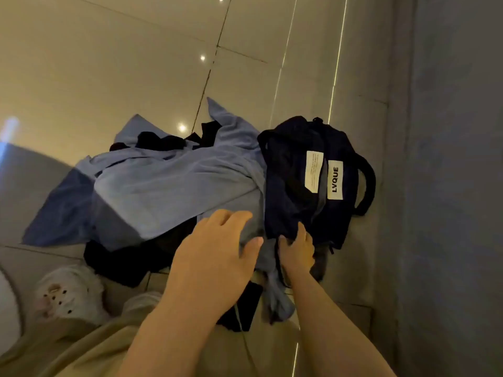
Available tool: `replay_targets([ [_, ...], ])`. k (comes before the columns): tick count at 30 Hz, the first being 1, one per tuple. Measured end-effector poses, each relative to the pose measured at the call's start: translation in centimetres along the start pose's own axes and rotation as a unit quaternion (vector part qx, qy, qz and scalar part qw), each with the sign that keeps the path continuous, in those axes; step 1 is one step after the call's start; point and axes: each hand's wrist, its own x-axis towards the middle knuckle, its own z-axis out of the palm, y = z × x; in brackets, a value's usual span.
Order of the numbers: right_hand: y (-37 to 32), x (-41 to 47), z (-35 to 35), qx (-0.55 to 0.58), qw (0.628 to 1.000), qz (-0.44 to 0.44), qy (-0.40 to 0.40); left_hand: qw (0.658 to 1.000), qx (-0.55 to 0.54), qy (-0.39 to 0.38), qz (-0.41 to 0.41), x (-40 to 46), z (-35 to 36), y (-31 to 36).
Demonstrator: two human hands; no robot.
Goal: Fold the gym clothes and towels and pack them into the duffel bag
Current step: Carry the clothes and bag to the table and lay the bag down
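- The left hand (215, 257) is lying flat, fingers relaxed, on the light blue towel (168, 191).
- The right hand (296, 248) is pinching the duffel bag (299, 213) at its near edge (bag right of the pile).
- Pulling the opening wide first should be helping.

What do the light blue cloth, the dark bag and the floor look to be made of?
Light blue cloth: soft matte fabric, probably terry towel, draping in folds. Dark bag: navy woven fabric, probably nylon or canvas, with sewn labels. Floor: glossy polished tile, reflecting lights, with grout lines.
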Motion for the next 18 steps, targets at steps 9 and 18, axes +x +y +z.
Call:
replay_targets([
  [9, -4.4, 6.9, 1.9, -0.021, 0.999, -0.02, 0.034, 0.999, 0.028, 0.018, 0.028, 1.2, -0.7, -0.8],
  [18, -5.2, 6.9, 0.2, -0.133, 0.989, -0.045, 0.055, 0.999, 0.032, -0.006, -0.019, 1.5, -0.7, -1.1],
])
